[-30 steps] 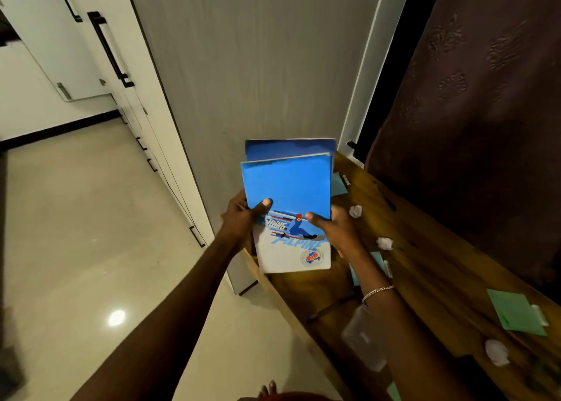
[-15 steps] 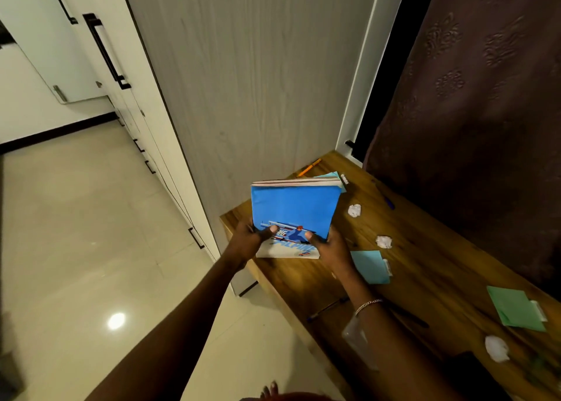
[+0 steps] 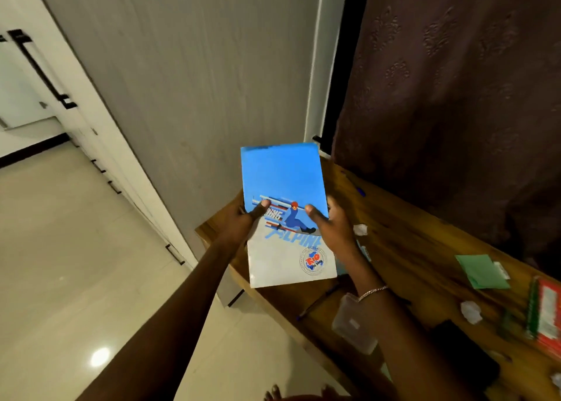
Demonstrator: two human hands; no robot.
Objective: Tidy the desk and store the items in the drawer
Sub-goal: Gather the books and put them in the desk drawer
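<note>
A stack of blue-and-white notebooks point(image 3: 282, 182) with a skier on the top cover stands tilted up above the left end of the wooden desk point(image 3: 403, 243). My left hand point(image 3: 243, 221) grips its left edge, thumb on the cover. My right hand point(image 3: 334, 227) grips its right edge, thumb on the cover as well. Both arms reach in from the bottom of the view. No drawer is in sight.
On the desk lie crumpled paper balls point(image 3: 360, 229) point(image 3: 471, 311), a green sticky pad point(image 3: 482, 271), a blue pen point(image 3: 359, 191), a dark pen point(image 3: 318, 302), a clear plastic box point(image 3: 353, 324), a red-and-green booklet point(image 3: 546, 312) and a black object point(image 3: 464, 355). A grey cabinet side point(image 3: 197, 97) and a dark curtain point(image 3: 455, 97) border the desk.
The notebooks were tapped flat-edged down toward the desk half a second ago; now both hands have raised them and tilted the cover toward me. The view has shifted closer to the desk.
</note>
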